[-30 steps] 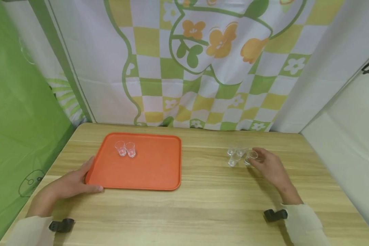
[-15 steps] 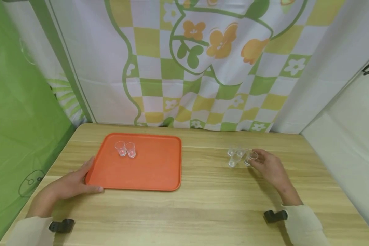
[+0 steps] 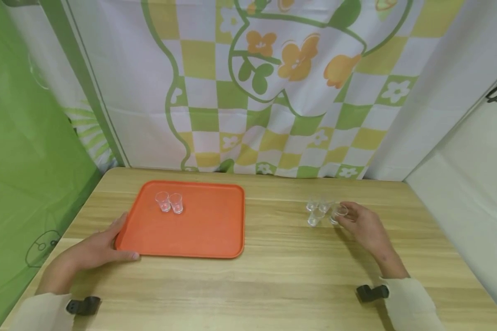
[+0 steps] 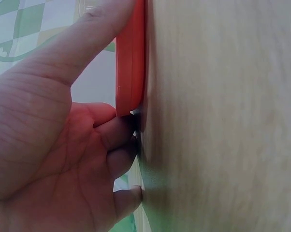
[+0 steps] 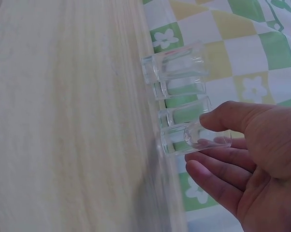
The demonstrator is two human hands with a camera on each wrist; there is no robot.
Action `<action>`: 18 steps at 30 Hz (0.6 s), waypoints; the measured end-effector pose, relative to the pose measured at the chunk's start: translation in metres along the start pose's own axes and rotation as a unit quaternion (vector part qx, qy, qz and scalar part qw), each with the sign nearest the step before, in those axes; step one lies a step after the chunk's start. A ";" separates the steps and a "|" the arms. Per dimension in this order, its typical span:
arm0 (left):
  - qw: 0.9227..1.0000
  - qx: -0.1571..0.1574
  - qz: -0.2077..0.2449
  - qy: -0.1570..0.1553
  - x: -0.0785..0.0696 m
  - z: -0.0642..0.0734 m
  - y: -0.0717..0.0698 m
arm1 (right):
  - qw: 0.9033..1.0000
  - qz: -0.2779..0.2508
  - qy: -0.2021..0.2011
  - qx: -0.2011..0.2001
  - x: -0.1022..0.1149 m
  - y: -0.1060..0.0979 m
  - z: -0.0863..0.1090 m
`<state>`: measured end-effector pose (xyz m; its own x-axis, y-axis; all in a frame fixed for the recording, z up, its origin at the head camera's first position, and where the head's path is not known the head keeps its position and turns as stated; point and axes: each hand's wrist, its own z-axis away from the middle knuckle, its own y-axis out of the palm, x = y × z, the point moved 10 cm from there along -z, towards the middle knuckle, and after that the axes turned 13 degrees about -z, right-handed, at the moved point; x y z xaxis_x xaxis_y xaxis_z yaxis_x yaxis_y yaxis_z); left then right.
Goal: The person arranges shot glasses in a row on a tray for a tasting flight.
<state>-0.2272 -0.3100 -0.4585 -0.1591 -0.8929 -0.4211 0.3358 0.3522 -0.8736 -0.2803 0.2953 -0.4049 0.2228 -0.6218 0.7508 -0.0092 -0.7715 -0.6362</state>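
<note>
An orange-red tray (image 3: 182, 239) lies on the table with two clear shot glasses (image 3: 164, 202) standing side by side near its back left. My left hand (image 3: 97, 246) holds the tray's front left corner, thumb along the front edge and fingers at the left side. In the left wrist view, the tray's rim (image 4: 130, 72) shows between the thumb and the fingers. At right, my right hand (image 3: 366, 227) pinches a clear shot glass (image 5: 173, 140) between thumb and fingers. That glass is upright, right beside several other clear shot glasses (image 3: 314, 218).
The wooden table (image 3: 248, 294) carries everything. Behind it hangs a patterned curtain (image 3: 232, 110), close to the back edge. A green cloth (image 3: 25, 161) borders the left side, and a white cloth (image 3: 472, 184) the right.
</note>
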 end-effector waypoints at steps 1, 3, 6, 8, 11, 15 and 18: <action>1.000 -0.001 0.000 0.000 0.000 0.000 0.000 | 1.000 0.000 0.000 -0.001 0.000 0.000 0.000; 1.000 -0.001 0.000 0.000 0.000 0.000 -0.001 | 1.000 -0.001 0.000 -0.003 0.000 -0.001 0.001; 1.000 -0.001 -0.001 0.000 0.001 0.001 -0.001 | 1.000 -0.001 0.001 -0.005 0.001 -0.003 0.002; 1.000 -0.002 -0.001 -0.001 0.001 0.001 -0.001 | 1.000 -0.002 0.004 -0.005 0.001 -0.004 0.002; 1.000 -0.004 -0.001 0.001 0.000 0.002 -0.001 | 1.000 0.000 0.005 -0.004 0.001 -0.005 0.003; 1.000 -0.005 -0.002 0.005 -0.001 0.001 -0.001 | 1.000 0.007 -0.003 -0.007 0.003 -0.008 0.004; 1.000 -0.005 -0.004 0.006 -0.001 0.001 -0.001 | 1.000 0.007 -0.015 -0.014 0.008 -0.011 0.004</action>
<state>-0.2263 -0.3095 -0.4570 -0.1732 -0.8923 -0.4170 0.3260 0.3476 -0.8792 -0.2747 0.2998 -0.3927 0.2511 -0.6287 0.7360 -0.0398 -0.7664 -0.6411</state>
